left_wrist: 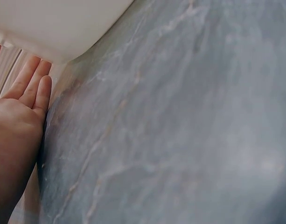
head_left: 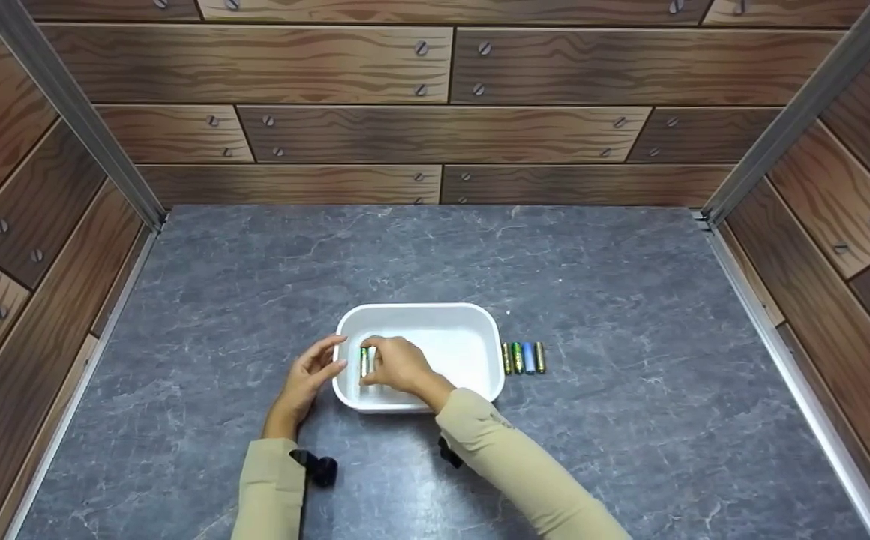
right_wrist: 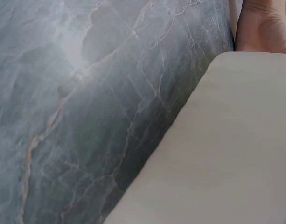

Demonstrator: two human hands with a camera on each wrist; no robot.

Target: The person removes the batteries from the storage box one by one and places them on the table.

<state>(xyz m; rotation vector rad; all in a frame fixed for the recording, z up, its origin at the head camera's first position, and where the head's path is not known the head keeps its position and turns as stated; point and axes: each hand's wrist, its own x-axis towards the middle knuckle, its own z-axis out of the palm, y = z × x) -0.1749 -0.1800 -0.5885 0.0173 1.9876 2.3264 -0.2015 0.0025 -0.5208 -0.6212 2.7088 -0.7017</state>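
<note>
A white rectangular tub [head_left: 435, 315] stands on the grey table. Inside its left end my right hand [head_left: 401, 365] pinches a green-and-gold battery [head_left: 364, 362] lengthwise, thumb at the near end and a finger at the far end. A pale strip beside that battery is partly covered by the hand, and I cannot tell what it is. My left hand [head_left: 307, 379] rests its fingertips against the tub's left side, with thumb and fingers spread apart. In the left wrist view, the fingers [left_wrist: 28, 81] reach up under the tub's outer wall [left_wrist: 54, 28].
To the right of the tub, several batteries [head_left: 518, 358] lie side by side in a row, one of them blue. Wood-patterned panels [head_left: 442, 135] close off the back and both sides. The right wrist view shows mostly tub wall [right_wrist: 222, 149] and marbled tabletop [right_wrist: 96, 116].
</note>
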